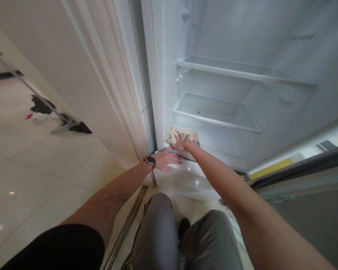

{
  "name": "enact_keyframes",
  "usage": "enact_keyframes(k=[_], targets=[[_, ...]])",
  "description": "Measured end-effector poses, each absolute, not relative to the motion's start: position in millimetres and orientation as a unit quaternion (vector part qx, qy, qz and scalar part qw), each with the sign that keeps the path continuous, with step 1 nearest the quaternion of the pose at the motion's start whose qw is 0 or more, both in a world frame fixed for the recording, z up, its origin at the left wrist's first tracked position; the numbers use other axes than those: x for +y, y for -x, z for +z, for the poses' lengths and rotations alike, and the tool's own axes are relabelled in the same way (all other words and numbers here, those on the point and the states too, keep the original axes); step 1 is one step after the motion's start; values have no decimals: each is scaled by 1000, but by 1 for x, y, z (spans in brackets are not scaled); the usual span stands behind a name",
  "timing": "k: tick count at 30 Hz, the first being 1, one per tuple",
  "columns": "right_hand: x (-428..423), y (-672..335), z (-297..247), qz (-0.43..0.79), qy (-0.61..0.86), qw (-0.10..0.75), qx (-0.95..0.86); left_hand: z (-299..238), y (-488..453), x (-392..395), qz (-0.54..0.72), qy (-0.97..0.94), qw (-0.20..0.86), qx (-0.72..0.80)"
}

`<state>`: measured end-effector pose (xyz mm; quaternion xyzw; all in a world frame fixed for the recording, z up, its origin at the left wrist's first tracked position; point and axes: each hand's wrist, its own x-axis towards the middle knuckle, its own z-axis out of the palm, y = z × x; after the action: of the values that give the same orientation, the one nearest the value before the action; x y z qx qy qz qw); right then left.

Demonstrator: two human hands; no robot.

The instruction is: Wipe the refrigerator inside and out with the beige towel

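Inside the open white refrigerator [214,144], a cream cloth [186,134] with dark markings lies on the floor of the compartment at its front left corner. My right hand [181,143] presses on the cloth with its fingers stretched out over it; the palm side is hidden. My left hand [166,159], with a watch [151,161] at the wrist, rests spread on the top front edge of the white lower panel [186,180]. Nothing shows in its fingers.
Above the cloth sit a lower glass shelf [214,107] and an upper shelf [242,71]. The refrigerator door [307,210] stands open at right. A door frame [124,93] runs close on the left; beyond it a long-handled floor tool [70,123] lies on tiles.
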<state>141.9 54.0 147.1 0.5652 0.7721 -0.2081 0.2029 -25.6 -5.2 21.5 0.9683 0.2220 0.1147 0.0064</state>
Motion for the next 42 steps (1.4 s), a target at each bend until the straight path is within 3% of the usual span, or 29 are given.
enact_keyframes(k=[42], targets=[[65,-134,152,-191,-576,195,771,28,24,-7,106,-967,42,227]])
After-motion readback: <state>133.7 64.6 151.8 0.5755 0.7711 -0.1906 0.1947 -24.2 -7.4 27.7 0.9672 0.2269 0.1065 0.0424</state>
